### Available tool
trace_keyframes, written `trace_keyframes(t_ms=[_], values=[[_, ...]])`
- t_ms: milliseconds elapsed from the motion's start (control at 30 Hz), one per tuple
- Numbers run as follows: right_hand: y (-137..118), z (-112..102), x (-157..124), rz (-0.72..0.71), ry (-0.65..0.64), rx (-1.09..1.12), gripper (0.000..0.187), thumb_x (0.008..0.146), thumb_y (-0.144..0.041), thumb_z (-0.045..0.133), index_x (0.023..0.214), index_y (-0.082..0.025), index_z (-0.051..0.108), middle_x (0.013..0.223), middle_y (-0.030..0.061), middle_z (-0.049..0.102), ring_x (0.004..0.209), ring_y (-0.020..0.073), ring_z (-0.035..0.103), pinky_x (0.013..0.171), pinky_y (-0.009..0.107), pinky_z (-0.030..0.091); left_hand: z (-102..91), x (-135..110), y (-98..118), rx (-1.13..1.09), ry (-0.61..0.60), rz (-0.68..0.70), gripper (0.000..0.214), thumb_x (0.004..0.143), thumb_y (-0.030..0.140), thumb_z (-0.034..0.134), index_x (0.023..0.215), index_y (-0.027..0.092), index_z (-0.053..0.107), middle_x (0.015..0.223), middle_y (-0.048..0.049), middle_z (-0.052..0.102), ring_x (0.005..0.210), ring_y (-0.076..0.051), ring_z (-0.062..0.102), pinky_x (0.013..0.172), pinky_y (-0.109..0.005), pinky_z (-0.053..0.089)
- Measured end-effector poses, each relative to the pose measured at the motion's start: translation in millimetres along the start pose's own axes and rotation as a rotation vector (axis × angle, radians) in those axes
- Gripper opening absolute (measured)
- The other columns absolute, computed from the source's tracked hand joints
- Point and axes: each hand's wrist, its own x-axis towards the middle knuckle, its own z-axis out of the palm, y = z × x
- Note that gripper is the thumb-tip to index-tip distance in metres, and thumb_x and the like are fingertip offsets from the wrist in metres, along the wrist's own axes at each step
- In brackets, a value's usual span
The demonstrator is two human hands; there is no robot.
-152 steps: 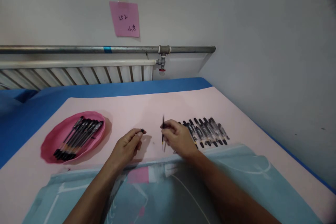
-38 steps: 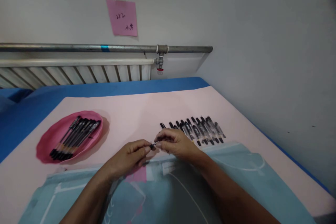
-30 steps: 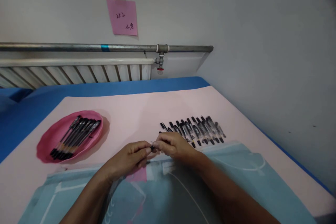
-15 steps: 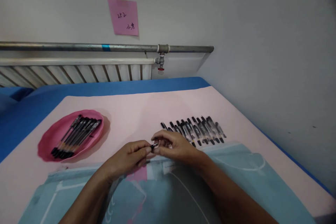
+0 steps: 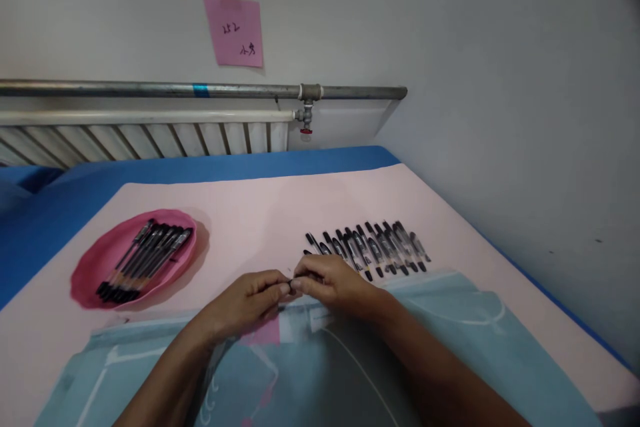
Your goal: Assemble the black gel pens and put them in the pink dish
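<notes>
My left hand (image 5: 247, 298) and my right hand (image 5: 336, 285) meet at the front middle of the table, fingertips against each other. Between them is a small black pen part (image 5: 291, 285), pinched by thumb and fingers from both sides. Most of it is hidden by the fingers. Just beyond my right hand lies a row of black-and-clear pens (image 5: 373, 250), with caps and black ends. To the left, a bundle of similar pens (image 5: 150, 257) rests in a pink oval dish (image 5: 87, 270).
Pale pink sheeting (image 5: 240, 213) covers the blue surface (image 5: 300, 161). A light blue patterned cloth (image 5: 450, 320) spreads along the near side under my forearms. A radiator (image 5: 160, 139), a metal pipe (image 5: 150, 89) and a pink note (image 5: 235, 33) are at the back wall.
My right hand has shifted slightly down and closed in on the left, its fingers now covering more of the small black pen part. The dish and pens stay put.
</notes>
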Motion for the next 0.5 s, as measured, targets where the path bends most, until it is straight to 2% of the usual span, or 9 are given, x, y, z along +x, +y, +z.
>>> trace_keyframes(t_ms=[167, 333, 400, 500], values=[[0.1, 0.6, 0.1, -0.010, -0.030, -0.076, 0.024, 0.085, -0.028, 0.046, 0.066, -0.015, 0.054, 0.061, -0.0023, 0.050, 0.059, 0.0083, 0.044, 0.054, 0.020, 0.029, 0.8, -0.9, 1.4, 0.065, -0.015, 0.001, 0.028, 0.084, 0.041, 0.041, 0.073, 0.017, 0.050, 0.054, 0.0068, 0.036, 0.047, -0.006, 0.030, 0.044, -0.020, 0.022], [2.3, 2.5, 1.6, 0.029, -0.018, -0.042, 0.036, 0.088, -0.033, 0.039, 0.058, -0.016, 0.048, 0.055, -0.0028, 0.047, 0.056, 0.0085, 0.042, 0.053, 0.021, 0.029, 2.3, 0.8, 3.9, 0.123, 0.012, 0.113, 0.025, 0.084, 0.038, 0.043, 0.074, 0.018, 0.054, 0.064, 0.0034, 0.046, 0.060, -0.009, 0.038, 0.055, -0.020, 0.031], [5.9, -0.7, 3.0, 0.090, 0.074, 0.007, 0.037, 0.089, -0.036, 0.036, 0.061, -0.016, 0.051, 0.057, -0.0017, 0.050, 0.056, 0.0094, 0.045, 0.054, 0.022, 0.031, 2.2, 1.6, 3.9, 0.128, 0.045, 0.102, 0.026, 0.083, 0.039, 0.042, 0.074, 0.018, 0.054, 0.064, 0.0034, 0.046, 0.059, -0.009, 0.038, 0.054, -0.020, 0.031], [11.8, -9.9, 4.9, 0.189, 0.317, 0.040, 0.034, 0.088, -0.037, 0.036, 0.066, -0.017, 0.053, 0.057, -0.0017, 0.050, 0.057, 0.0102, 0.045, 0.054, 0.022, 0.033, 1.4, 2.0, 2.9, 0.123, 0.091, 0.027, 0.029, 0.083, 0.043, 0.041, 0.082, 0.017, 0.054, 0.056, 0.0060, 0.038, 0.049, -0.008, 0.031, 0.046, -0.020, 0.024]])
